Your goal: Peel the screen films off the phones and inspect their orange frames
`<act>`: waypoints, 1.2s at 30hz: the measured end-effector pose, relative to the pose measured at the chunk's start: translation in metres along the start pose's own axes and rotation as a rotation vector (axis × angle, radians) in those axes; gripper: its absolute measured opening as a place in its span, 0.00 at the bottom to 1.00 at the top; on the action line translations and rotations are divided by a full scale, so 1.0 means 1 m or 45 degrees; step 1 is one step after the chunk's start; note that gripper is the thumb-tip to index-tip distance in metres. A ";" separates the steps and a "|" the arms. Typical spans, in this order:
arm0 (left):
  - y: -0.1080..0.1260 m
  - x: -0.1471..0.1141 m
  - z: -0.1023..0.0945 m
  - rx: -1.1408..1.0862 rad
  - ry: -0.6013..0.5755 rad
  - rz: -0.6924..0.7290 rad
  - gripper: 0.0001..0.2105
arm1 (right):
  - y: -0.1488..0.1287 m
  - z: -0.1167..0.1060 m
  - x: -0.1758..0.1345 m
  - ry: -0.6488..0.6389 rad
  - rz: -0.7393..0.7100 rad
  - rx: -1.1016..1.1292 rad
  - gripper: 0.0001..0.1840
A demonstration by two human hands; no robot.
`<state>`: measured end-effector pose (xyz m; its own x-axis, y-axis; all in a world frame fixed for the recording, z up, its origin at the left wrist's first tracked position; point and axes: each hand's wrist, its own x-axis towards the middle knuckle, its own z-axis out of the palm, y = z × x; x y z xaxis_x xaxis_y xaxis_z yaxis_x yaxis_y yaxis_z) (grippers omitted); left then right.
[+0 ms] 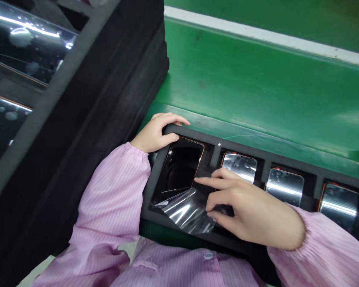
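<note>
A black foam tray [215, 153] lies in front of me with several phones in its pockets. The leftmost phone [182, 163] has a dark, glossy screen and an orange-gold edge. My right hand [242, 203] pinches a clear protective film [191, 211] between thumb and fingers, by a corner with a small red mark. The film is bent up and spreads over the lower end of that phone; its index finger points out above the phone's right edge. My left hand [158, 129] grips the tray's far left corner, thumb by the phone's top edge and fingers over the rim.
More phones, such as one under shiny film [239, 165], sit to the right in the tray. A tall stack of black foam trays [107, 79] rises at the left, with film-covered phones [24, 40] on top. Beyond lies a green surface [257, 79] with a white strip [272, 36].
</note>
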<state>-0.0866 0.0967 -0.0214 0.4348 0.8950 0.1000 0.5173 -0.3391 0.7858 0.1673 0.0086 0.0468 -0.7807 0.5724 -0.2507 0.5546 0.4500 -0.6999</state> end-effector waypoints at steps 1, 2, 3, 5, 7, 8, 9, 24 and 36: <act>0.000 0.000 0.000 0.002 -0.003 -0.003 0.18 | 0.000 -0.002 0.000 0.015 0.014 -0.006 0.08; 0.000 0.000 0.000 0.003 -0.004 -0.005 0.18 | 0.000 -0.003 0.000 0.022 0.023 -0.008 0.09; 0.001 0.000 0.000 0.004 -0.003 -0.007 0.18 | -0.001 -0.003 0.000 0.021 0.026 -0.003 0.09; 0.001 0.000 0.000 0.008 -0.003 -0.008 0.18 | -0.003 -0.001 0.001 -0.019 0.019 0.022 0.09; 0.001 0.000 0.000 0.013 -0.004 -0.012 0.18 | -0.005 0.003 0.002 -0.090 0.005 0.062 0.10; 0.001 0.000 0.000 0.014 -0.006 -0.012 0.18 | -0.006 0.005 0.002 -0.116 -0.001 0.080 0.10; 0.001 0.000 0.000 0.013 -0.006 -0.010 0.18 | -0.006 0.006 0.002 -0.124 -0.005 0.090 0.10; -0.001 0.001 0.001 -0.042 -0.003 -0.017 0.20 | 0.015 0.025 0.030 0.645 -0.002 0.375 0.09; -0.007 0.002 -0.001 -0.155 -0.050 0.005 0.22 | 0.002 0.050 0.050 0.604 0.133 1.339 0.15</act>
<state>-0.0905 0.1011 -0.0262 0.4663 0.8809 0.0811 0.4232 -0.3026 0.8540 0.1149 0.0035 -0.0008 -0.4353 0.8730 -0.2199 -0.0770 -0.2794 -0.9571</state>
